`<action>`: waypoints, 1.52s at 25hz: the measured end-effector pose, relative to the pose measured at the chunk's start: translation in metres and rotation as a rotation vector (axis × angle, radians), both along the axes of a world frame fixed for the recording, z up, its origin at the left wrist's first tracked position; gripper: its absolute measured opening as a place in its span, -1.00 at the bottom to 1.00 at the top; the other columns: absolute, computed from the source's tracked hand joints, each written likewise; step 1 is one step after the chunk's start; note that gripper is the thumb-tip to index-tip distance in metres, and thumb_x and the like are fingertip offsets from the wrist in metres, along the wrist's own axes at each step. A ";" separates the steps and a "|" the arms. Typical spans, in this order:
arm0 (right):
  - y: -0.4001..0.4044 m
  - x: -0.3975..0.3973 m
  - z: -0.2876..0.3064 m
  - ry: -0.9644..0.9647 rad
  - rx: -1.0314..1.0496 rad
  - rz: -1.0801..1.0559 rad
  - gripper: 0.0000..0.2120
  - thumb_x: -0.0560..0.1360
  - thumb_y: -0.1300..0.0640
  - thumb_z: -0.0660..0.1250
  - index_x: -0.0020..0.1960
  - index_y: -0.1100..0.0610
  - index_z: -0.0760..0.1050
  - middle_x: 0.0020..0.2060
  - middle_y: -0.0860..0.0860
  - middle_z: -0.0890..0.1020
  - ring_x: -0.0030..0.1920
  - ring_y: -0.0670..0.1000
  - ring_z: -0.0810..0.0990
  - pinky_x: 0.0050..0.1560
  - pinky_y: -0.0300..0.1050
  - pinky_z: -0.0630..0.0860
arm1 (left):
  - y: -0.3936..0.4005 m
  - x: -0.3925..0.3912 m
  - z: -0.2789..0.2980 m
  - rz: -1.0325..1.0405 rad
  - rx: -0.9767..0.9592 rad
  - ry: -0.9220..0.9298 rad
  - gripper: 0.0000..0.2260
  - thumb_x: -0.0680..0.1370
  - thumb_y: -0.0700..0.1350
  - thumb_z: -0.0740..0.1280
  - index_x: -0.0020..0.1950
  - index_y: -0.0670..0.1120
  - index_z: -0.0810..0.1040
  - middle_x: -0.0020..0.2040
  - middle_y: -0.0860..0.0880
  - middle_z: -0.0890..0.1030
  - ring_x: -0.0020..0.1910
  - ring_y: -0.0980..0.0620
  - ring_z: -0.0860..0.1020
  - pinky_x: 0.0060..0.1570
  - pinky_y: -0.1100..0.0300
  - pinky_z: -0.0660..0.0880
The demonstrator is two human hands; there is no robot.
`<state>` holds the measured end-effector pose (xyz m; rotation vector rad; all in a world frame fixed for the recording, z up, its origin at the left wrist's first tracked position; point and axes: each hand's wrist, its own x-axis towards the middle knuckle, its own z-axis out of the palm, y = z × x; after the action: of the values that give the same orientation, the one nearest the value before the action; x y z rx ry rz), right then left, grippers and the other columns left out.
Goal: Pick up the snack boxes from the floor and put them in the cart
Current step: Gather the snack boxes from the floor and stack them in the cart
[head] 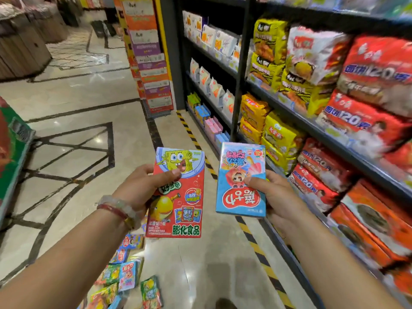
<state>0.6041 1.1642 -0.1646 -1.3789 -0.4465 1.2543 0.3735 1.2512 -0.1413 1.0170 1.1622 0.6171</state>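
Snack boxes are held up in a shop aisle: a red box (178,192) is clasped in the left hand (138,186), a blue box (242,179) in the right hand (276,197). More boxes (124,275) are scattered on the tiled floor (78,108) below, beside stocked shelves (312,130).

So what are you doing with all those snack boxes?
A person stands in a shop aisle holding one box in each hand. The left hand grips a red cartoon box, and the right hand grips a blue box turned upside down. More snack boxes on the floor still lie scattered below the left arm. No cart shows in this view, so neither held box has gone in yet.
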 end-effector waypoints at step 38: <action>-0.933 -0.148 -0.022 0.035 -0.087 -2.168 -0.64 0.42 0.32 0.42 0.19 0.22 0.46 -0.09 0.16 0.70 -0.16 0.15 0.70 -0.11 0.04 0.64 | -0.900 0.305 -0.025 -2.152 -0.154 -0.036 -0.74 0.29 -0.14 0.41 -0.05 -0.16 0.62 -0.13 -0.21 0.69 -0.30 -0.10 0.67 -0.32 -0.03 0.62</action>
<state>0.4559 0.2308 -0.1871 -1.0069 1.0111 -0.5360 0.6783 0.3513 -0.1661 1.4424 -0.3391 -1.1353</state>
